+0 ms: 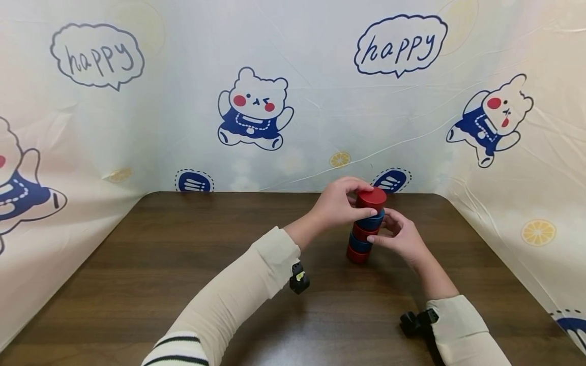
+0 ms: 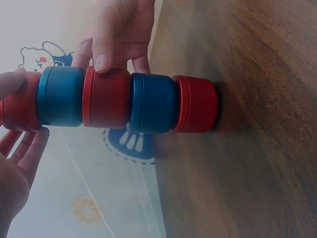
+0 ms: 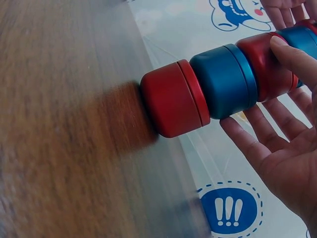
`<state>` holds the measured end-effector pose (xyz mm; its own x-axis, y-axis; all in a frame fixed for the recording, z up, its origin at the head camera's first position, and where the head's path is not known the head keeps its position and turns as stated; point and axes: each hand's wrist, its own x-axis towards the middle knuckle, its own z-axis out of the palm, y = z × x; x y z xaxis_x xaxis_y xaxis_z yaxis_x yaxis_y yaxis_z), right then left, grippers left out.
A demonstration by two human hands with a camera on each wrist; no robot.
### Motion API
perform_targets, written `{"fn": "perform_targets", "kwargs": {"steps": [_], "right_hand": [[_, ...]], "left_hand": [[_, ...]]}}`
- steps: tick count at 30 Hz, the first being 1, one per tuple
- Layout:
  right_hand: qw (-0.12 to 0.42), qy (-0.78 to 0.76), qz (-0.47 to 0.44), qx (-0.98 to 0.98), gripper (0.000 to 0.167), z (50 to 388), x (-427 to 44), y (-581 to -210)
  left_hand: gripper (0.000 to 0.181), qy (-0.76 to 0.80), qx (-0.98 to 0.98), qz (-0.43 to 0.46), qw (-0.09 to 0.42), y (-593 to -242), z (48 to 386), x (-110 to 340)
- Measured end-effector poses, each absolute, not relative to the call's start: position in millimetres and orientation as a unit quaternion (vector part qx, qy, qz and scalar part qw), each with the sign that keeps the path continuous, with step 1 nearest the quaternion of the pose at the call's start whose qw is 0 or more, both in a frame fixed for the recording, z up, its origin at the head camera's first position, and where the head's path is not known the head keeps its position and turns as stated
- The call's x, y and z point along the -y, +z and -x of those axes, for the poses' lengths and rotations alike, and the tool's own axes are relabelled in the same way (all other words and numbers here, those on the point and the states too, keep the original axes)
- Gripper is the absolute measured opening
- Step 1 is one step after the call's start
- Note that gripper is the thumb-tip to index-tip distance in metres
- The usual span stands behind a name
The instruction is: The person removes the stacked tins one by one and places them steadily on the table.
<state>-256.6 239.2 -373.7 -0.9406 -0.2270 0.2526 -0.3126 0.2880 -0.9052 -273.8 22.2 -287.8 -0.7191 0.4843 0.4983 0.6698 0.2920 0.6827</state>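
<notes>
Several small round lidded tins, red and blue by turns, stand in one upright column on the table. My left hand (image 1: 336, 203) holds the top red tin (image 1: 372, 199) between thumb and fingers, with a blue tin (image 2: 62, 96) right below it. Lower down, my right hand (image 1: 405, 236) grips the column around the middle red tin (image 3: 265, 67), thumb on the near side and fingers behind. A lower blue tin (image 3: 225, 82) rests on the bottom red tin (image 3: 173, 99), which sits on the wood.
The brown wooden table (image 1: 183, 264) spreads to both sides of the column. Behind it hangs a pale printed curtain (image 1: 320, 127) with bears and lettering, and it also borders the table left and right. Each wrist carries a small black camera (image 1: 299, 279).
</notes>
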Motion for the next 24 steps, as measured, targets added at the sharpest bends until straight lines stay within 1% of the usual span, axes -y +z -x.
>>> {"fn": "perform_targets", "kwargs": {"steps": [8,18,24], "right_hand": [[0.045,0.565,-0.173,0.805,0.062,257.9,-239.9,-375.1],[0.042,0.562,-0.170,0.808,0.065,256.9,-240.4,-373.9],[0.042,0.558,-0.171,0.811,0.065,257.3,-240.8,-374.4]], "left_hand": [[0.040,-0.479,0.793,0.362,0.103,-286.9,272.3,-17.3],[0.041,-0.485,0.788,0.360,0.118,-288.8,269.7,-7.7],[0.039,-0.501,0.778,0.362,0.113,-291.0,268.9,-0.7]]}}
